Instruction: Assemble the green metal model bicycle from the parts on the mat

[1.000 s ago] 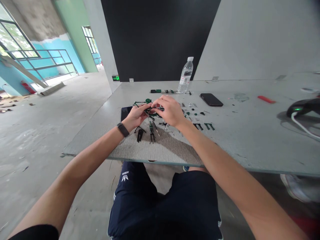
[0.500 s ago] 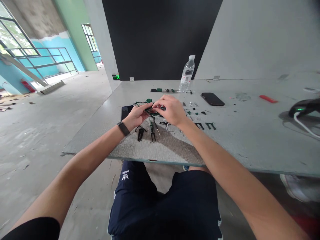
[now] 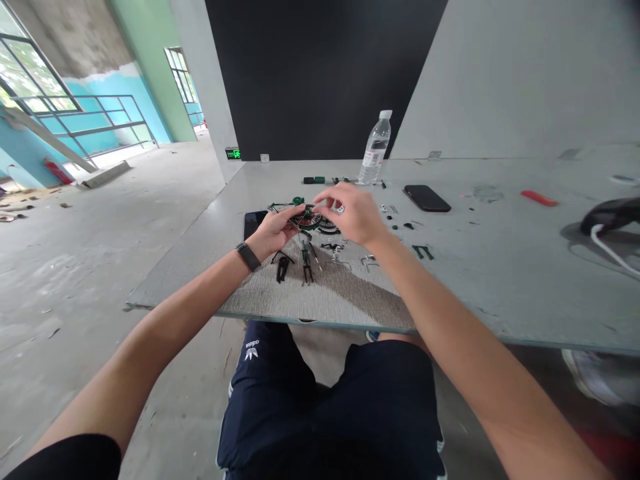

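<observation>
My left hand point(image 3: 275, 230) pinches the wheel point(image 3: 311, 219) by its edge, probably leaving its face free for my right hand point(image 3: 354, 212) just beside it, fingers bent, grip unclear; fork point(image 3: 307, 263) lies nearer me, apparently for easy reach.

A single head-worn camera is looking forward and steeply down from just above the navy-blue fabric shorts with white side stripes point(image 3: 325, 417), which are filling the bottom centre up close. The bare left hand point(image 3: 277, 230) and bare right hand point(image 3: 354, 212) are appearing near mid-frame, farther out. The wide view is also taking in a broad grey tabletop point(image 3: 490, 267), a matte black upright panel point(image 3: 325, 80) behind it and, well off leftward, a dark-framed glass window point(image 3: 37, 77).
</observation>
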{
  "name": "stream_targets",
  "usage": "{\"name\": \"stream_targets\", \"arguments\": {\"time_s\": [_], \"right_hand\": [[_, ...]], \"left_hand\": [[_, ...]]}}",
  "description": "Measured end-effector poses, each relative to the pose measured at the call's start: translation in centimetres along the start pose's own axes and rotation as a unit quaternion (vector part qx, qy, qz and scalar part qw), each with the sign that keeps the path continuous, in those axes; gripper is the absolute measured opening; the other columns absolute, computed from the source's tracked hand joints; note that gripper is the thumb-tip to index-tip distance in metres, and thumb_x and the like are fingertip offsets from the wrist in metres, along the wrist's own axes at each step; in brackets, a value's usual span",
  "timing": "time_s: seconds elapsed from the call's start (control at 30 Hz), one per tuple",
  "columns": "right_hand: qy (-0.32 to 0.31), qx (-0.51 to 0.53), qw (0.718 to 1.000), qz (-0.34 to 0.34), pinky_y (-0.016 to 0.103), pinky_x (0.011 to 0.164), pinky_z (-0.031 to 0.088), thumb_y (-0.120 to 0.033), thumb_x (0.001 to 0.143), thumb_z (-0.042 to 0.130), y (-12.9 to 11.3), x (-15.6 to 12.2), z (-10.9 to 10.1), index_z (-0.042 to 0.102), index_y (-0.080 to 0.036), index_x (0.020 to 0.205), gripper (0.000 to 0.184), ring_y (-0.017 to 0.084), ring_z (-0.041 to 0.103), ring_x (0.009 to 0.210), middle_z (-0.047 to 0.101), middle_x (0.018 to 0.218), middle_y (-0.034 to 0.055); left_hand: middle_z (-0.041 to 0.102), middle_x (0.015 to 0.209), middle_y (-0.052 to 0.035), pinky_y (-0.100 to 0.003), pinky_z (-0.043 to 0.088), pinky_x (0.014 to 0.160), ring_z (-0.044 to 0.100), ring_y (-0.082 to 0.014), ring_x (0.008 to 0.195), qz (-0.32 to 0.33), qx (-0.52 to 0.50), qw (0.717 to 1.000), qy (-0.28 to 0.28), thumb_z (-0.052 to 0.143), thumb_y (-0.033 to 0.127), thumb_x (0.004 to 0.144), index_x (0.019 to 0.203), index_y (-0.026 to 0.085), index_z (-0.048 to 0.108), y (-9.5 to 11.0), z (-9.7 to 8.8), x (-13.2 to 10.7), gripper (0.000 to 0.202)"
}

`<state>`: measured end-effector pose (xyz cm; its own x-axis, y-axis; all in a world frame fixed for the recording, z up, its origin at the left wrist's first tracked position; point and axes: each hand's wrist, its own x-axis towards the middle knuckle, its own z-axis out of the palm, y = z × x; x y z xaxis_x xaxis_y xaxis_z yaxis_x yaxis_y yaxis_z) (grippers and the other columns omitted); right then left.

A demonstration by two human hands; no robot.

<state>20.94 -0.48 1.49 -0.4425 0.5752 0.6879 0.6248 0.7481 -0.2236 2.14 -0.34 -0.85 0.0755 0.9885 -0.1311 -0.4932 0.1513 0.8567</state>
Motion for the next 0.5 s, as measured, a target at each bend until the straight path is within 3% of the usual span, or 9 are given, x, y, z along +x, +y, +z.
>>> {"name": "stream_targets", "arguments": {"time_s": [0.1,0.17,0.27,0.33,0.5], "right_hand": [[0.045,-0.049,0.995,0.067,0.036,0.076,0.047,-0.037,0.100,0.054,2.0,0.1,-2.6,0.072,-0.020,0.106,0.025,0.019,0.061,0.078,0.071,0.091,0.0071],[0.036,-0.113,0.984,0.134,0.036,0.075,0.047,-0.033,0.099,0.053,3.9,-0.2,-4.6,0.072,-0.020,0.108,0.024,0.020,0.063,0.082,0.073,0.096,0.0088],[-0.077,-0.215,0.936,0.267,0.036,0.068,0.045,-0.033,0.096,0.058,6.9,-1.1,-6.9,0.074,-0.022,0.107,0.023,0.023,0.064,0.083,0.076,0.098,0.0097],[-0.141,-0.249,0.885,0.367,0.035,0.068,0.045,-0.034,0.093,0.062,8.7,-1.7,-7.8,0.075,-0.025,0.105,0.020,0.025,0.066,0.089,0.077,0.104,0.0074],[-0.240,-0.232,0.834,0.439,0.037,0.072,0.045,-0.039,0.090,0.067,11.4,-2.5,-8.9,0.077,-0.023,0.106,0.025,0.024,0.065,0.085,0.076,0.109,0.0105]], "left_hand": [[0.074,0.070,-0.0041,-0.024,0.050,0.065,0.067,-0.0110,0.063,-0.003,-0.004,1.000,0.020,0.073,0.006,0.085,0.072,0.009,0.072,0.1,0.0,0.0,0.013],[0.074,0.070,-0.0040,-0.024,0.050,0.065,0.067,-0.0112,0.064,-0.006,-0.005,1.000,0.023,0.073,0.006,0.085,0.072,0.010,0.071,0.0,-0.1,0.1,0.013],[0.074,0.070,-0.0049,-0.025,0.050,0.066,0.067,-0.0110,0.064,-0.006,0.000,1.000,0.018,0.073,0.007,0.085,0.073,0.010,0.071,-0.1,-0.1,0.2,0.013],[0.074,0.071,-0.0057,-0.025,0.049,0.066,0.066,-0.0110,0.064,-0.006,0.010,1.000,0.019,0.073,0.008,0.086,0.074,0.009,0.072,-0.1,-0.1,0.1,0.012],[0.075,0.073,-0.0060,-0.024,0.049,0.064,0.068,-0.0114,0.065,-0.007,0.021,0.999,0.026,0.073,0.008,0.086,0.075,0.010,0.072,0.0,0.0,0.0,0.011]]}}
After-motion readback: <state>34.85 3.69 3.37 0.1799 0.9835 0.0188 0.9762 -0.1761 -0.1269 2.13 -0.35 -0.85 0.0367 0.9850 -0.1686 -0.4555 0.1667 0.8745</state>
